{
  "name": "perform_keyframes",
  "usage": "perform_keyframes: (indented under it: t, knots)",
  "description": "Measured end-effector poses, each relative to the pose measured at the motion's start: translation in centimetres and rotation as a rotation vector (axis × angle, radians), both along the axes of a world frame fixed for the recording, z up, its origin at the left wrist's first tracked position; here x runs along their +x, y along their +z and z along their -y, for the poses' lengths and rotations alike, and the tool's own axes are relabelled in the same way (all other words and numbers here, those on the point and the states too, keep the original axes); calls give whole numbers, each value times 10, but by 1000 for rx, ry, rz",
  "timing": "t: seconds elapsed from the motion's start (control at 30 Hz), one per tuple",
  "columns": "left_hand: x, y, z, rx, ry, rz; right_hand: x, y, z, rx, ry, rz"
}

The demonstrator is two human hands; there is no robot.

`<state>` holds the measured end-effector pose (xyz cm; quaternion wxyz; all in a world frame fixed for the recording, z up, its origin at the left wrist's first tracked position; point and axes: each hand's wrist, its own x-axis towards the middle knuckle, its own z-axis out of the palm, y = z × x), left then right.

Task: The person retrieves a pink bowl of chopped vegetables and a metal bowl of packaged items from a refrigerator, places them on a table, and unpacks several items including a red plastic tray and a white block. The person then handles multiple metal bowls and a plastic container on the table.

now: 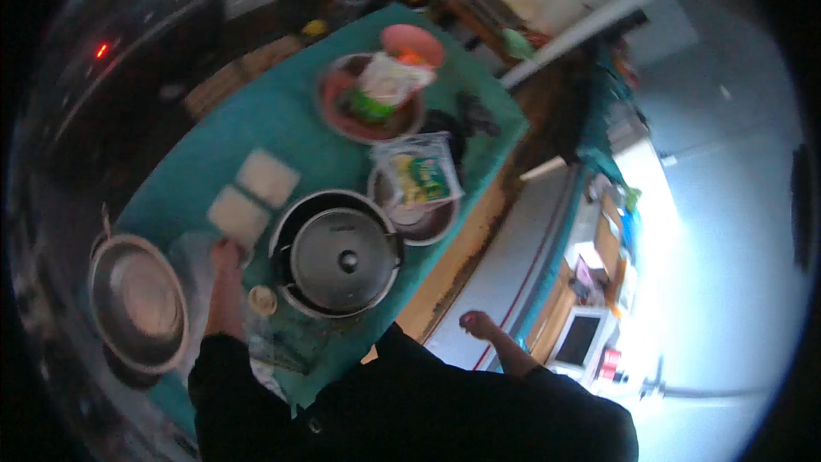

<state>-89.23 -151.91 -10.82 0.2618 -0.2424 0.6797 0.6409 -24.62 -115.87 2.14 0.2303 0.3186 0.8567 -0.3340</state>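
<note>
My left hand (229, 255) reaches over the green-covered table (199, 141), at the near edge of a pale square slab (238, 213). Blur hides whether its fingers grip the slab or only touch it. A second pale square (268, 178) lies just beyond. Right of that hand stands a large round pot (282, 218), with a metal lid (343, 260) with a dark knob sitting inside its rim. A small round pale piece (262, 300) rests between hand and pot. My right hand (478, 324) hangs away from the table with curled fingers, nothing visible in it.
At the left table edge is a wide metal pan (138, 301). Beyond the pot, a printed plastic packet (420, 173) lies over a metal bowl (426, 228). A larger basin (330, 109) holds bags, beside a pink bowl (410, 42). A microwave oven (577, 337) stands to the right.
</note>
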Motion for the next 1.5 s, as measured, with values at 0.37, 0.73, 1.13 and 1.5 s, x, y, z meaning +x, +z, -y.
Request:
perform_keyframes:
  t: [0.37,0.73,1.13,1.5]
  knots:
    - [18,126,41,131,-182,-299,175,-24,121,-467,-575,-13]
    - [193,250,14,78,-356,-295,107,29,68,-507,-634,226]
    - [305,274,-82,-295,-561,-204,133,-44,-92,-728,-801,32]
    - [327,294,-233,-327,-1134,-748,202,-18,-165,-300,-887,-27]
